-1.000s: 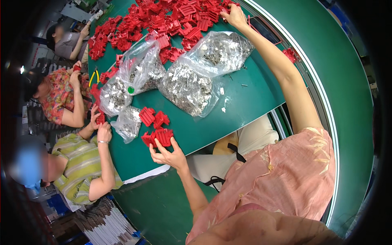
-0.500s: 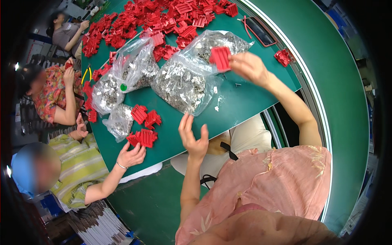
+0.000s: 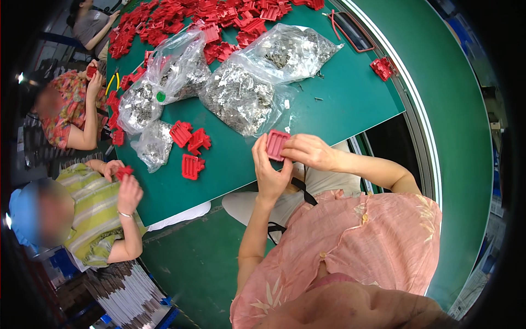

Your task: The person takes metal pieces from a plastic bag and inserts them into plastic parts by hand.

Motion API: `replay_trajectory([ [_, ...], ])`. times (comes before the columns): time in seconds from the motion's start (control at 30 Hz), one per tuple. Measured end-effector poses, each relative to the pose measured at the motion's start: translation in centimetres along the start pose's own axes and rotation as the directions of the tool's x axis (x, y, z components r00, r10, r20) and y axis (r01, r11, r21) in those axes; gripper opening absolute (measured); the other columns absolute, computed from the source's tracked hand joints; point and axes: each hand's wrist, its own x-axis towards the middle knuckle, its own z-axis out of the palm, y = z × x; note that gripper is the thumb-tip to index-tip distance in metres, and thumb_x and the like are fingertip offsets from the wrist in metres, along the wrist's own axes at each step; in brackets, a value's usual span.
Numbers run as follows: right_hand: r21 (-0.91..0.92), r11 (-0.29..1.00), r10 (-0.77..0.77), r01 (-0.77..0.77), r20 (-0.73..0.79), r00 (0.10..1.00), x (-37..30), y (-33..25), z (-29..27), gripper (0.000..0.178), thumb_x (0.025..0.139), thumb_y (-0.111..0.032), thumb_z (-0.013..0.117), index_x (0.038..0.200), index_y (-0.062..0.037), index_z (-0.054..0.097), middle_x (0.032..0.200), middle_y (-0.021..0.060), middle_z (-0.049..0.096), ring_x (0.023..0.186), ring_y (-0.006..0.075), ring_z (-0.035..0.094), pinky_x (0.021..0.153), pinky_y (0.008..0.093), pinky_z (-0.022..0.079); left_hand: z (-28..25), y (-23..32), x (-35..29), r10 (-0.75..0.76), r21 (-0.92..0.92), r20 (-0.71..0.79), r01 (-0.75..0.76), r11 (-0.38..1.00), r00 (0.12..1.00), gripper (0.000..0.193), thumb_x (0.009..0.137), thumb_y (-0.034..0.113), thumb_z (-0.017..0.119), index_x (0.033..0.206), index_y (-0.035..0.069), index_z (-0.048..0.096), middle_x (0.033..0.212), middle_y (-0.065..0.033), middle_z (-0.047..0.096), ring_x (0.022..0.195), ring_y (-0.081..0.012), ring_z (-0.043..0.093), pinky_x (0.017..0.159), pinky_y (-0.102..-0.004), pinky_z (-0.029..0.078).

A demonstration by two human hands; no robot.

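A red slotted plastic part (image 3: pixel 277 146) is held up between my two hands, just over the near table edge. My left hand (image 3: pixel 268 170) grips its left side and lower corner with thumb and fingers. From the right, my right hand (image 3: pixel 309 152) pinches its other edge. Beyond them lies a clear plastic bag (image 3: pixel 238 98) full of small metal pieces, with another such bag (image 3: pixel 298 52) behind it. Whether a small piece is also pinched in my fingers is hidden.
A heap of red parts (image 3: pixel 164 22) covers the far side of the green table (image 3: pixel 345 104). More metal-filled bags (image 3: pixel 137 109) and a few red parts (image 3: pixel 192 165) lie left. A phone (image 3: pixel 353 32) rests far right. A co-worker in a striped shirt (image 3: pixel 98 208) sits left, holding a red part.
My right hand has brought the red part back from above the bags to my left hand, which now grips it too. The co-worker has lifted a red part off the table.
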Motion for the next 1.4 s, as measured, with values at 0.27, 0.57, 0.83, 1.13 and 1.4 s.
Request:
replay_trajectory([
  [0.27,0.086,0.935,0.353,-0.344,-0.13,0.927,-0.4,1.2,-0.6,0.026,0.079,-0.004,0.071,0.104,-0.0029,0.066,0.092,0.0103,0.062,0.086,0.0281,0.063,0.071,0.0374,0.052,-0.8,-1.2,-0.3,-0.062,0.043,-0.102,0.066,0.997,0.993,0.065,0.079,0.014,0.079,0.132,-0.003,0.046,0.138,-0.0222,0.045,0.126,-0.0371,0.048,0.104,-0.0445,0.04],
  [0.57,-0.048,0.907,0.42,-0.419,-0.004,0.908,0.4,3.0,0.5,0.015,0.081,-0.007,0.073,0.094,-0.0028,0.068,0.084,0.0106,0.061,0.079,0.0294,0.06,0.069,0.0375,0.049,-0.8,-1.6,-1.5,-0.057,0.092,-0.157,0.072,0.993,0.986,0.063,0.071,0.012,0.085,0.124,0.0,0.052,0.128,-0.0201,0.05,0.117,-0.035,0.052,0.099,-0.0429,0.044],
  [0.83,0.524,0.519,0.707,-0.676,0.181,0.684,1.0,1.9,-1.4,0.012,0.082,-0.001,0.075,0.086,-0.0001,0.064,0.087,0.0036,0.066,0.079,0.0089,0.06,0.072,0.0261,0.05,1.4,-0.4,-0.8,-0.006,0.108,-0.241,0.033,0.994,0.97,0.063,0.068,0.008,0.085,0.123,0.001,0.055,0.114,-0.0171,0.051,0.105,-0.0317,0.055,0.088,-0.0412,0.048],
  [1.13,0.408,0.549,0.734,-0.73,0.184,0.654,2.5,0.7,-1.9,0.021,0.078,-0.001,0.078,0.093,-0.0006,0.063,0.074,0.0008,0.061,0.068,0.0076,0.056,0.064,0.0256,0.048,2.3,-0.3,-0.5,0.072,0.132,-0.252,-0.039,0.99,0.965,0.063,0.066,0.005,0.085,0.122,0.002,0.055,0.112,-0.0166,0.052,0.102,-0.0317,0.056,0.085,-0.0415,0.05],
  [1.4,0.305,0.518,0.646,-0.799,0.473,0.599,4.6,3.0,-3.6,0.035,0.074,-0.007,0.08,0.103,-0.0011,0.062,0.071,0.0037,0.061,0.066,0.0142,0.059,0.059,0.031,0.046,2.2,-0.5,-0.5,0.175,0.167,-0.261,-0.134,0.977,0.949,0.062,0.065,0.005,0.086,0.119,0.0,0.058,0.11,-0.0167,0.056,0.098,-0.0325,0.059,0.081,-0.0409,0.052],
])
